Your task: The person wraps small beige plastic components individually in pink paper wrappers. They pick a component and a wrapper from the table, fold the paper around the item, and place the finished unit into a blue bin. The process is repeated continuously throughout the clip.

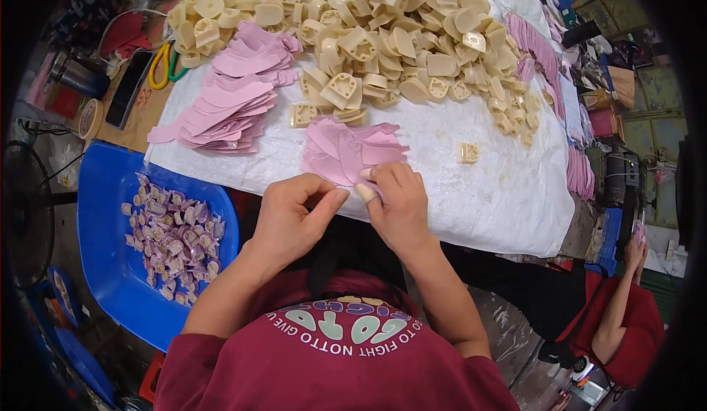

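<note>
At the near edge of the white-covered table, my right hand (401, 208) has its thumb and fingers closed on a pink cut piece (372, 186). Pale coverings sit on some of those fingertips. Close beside it, my left hand (293, 211) has thumb and forefinger pinched together; whatever is between them is too small to tell. Just beyond both hands lies a fanned stack of pink cut pieces (342, 149). A larger pink stack (232, 105) is to its left. Cream moulded blocks like shoe heels (398, 43) form a heap behind, and a single cream block (467, 152) sits apart at right.
On the left, a blue basin (110, 264) holds many small pink-and-cream pieces. Yellow-handled scissors (158, 68), a phone (129, 90), a tape roll (90, 118) and a metal flask (77, 76) stand behind it. Another person (626, 330) works at the right.
</note>
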Tool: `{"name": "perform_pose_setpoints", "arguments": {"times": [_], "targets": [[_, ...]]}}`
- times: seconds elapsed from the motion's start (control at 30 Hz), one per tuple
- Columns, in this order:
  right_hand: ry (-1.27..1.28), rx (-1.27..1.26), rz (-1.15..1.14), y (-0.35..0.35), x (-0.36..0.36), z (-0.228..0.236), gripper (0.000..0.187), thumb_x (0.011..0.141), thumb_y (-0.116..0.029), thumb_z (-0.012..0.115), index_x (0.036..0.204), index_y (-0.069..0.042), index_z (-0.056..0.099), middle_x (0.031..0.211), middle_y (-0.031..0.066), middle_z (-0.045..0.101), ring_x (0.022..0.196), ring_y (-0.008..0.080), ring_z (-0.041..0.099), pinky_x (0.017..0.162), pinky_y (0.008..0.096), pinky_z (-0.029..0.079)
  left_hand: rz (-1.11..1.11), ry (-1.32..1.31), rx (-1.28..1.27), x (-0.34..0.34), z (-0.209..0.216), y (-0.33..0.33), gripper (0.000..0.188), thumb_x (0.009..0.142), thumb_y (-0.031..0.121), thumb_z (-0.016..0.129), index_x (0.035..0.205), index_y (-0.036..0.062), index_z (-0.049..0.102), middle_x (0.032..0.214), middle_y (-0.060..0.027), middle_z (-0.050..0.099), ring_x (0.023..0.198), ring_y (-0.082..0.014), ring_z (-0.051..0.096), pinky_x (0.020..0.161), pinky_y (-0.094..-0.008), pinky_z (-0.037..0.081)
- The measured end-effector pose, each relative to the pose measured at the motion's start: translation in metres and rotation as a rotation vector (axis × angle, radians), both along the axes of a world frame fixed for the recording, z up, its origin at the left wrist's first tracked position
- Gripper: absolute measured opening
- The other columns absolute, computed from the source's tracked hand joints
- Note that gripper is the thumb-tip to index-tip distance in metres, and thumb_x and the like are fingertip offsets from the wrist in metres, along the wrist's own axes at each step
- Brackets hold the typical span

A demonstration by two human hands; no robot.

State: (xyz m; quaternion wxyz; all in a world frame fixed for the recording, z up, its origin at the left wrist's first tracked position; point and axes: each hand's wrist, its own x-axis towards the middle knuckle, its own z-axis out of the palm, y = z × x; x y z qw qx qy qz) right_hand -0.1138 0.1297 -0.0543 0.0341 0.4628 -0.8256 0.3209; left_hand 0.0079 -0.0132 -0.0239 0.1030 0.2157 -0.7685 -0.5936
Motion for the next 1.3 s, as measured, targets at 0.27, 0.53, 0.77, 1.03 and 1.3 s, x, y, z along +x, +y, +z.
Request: {"name": "perform_pose_setpoints", "arguments": {"times": [0.27,0.53,0.77,1.03,1.3], "targets": [[-0.12,-0.11,0.222,0.021,-0.015,0.004,0.021,0.066,-0.005,0.069,0.081,-0.005,0.055,0.078,0.0084,0.055,0.074,0.0271,0.055,0.068,0.0375,0.041,-0.029,-0.198,0.569,-0.004,-0.017,0.007,0.027,0.093,0.025,0.062,0.087,-0.0009,0.066,0.07,-0.0066,0.066,0.057,-0.0108,0.061,0.054,-0.0229,0.05],[-0.013,-0.159,0.225,0.054,-0.034,0.007,0.028,0.069,-0.005,0.066,0.096,0.0,0.06,0.099,0.0137,0.062,0.086,0.0311,0.059,0.074,0.0414,0.045,-0.041,-0.212,0.86,-0.029,-0.024,0.007,0.028,0.093,0.025,0.059,0.101,-0.0016,0.066,0.08,-0.011,0.069,0.063,-0.0164,0.067,0.056,-0.0255,0.056],[0.128,0.015,-0.282,0.128,-0.116,-0.02,0.039,0.076,-0.004,0.066,0.114,0.0,0.058,0.114,0.0149,0.06,0.102,0.0336,0.055,0.088,0.039,0.044,-0.252,0.127,1.177,-0.025,-0.019,-0.015,0.033,0.096,0.013,0.051,0.124,-0.0046,0.052,0.113,-0.0247,0.062,0.105,-0.0366,0.063,0.074,-0.0385,0.061],[-0.363,-0.368,-0.009,0.036,0.013,0.047,0.03,0.084,-0.009,0.061,0.111,0.003,0.057,0.092,0.0152,0.063,0.086,0.0259,0.064,0.076,0.0325,0.051,0.088,0.329,1.433,-0.05,-0.029,0.0,0.041,0.093,0.013,0.051,0.128,-0.0054,0.046,0.116,-0.0272,0.059,0.113,-0.0414,0.056,0.097,-0.0461,0.05],[-0.162,-0.164,0.266,-0.009,0.039,0.039,0.046,0.079,-0.023,0.071,0.112,0.005,0.055,0.097,0.016,0.06,0.078,0.0321,0.062,0.064,0.0396,0.051,0.243,0.261,1.396,-0.043,-0.029,0.002,0.039,0.095,0.018,0.046,0.126,-0.0048,0.046,0.114,-0.0225,0.059,0.111,-0.0401,0.057,0.091,-0.0453,0.055]]}}
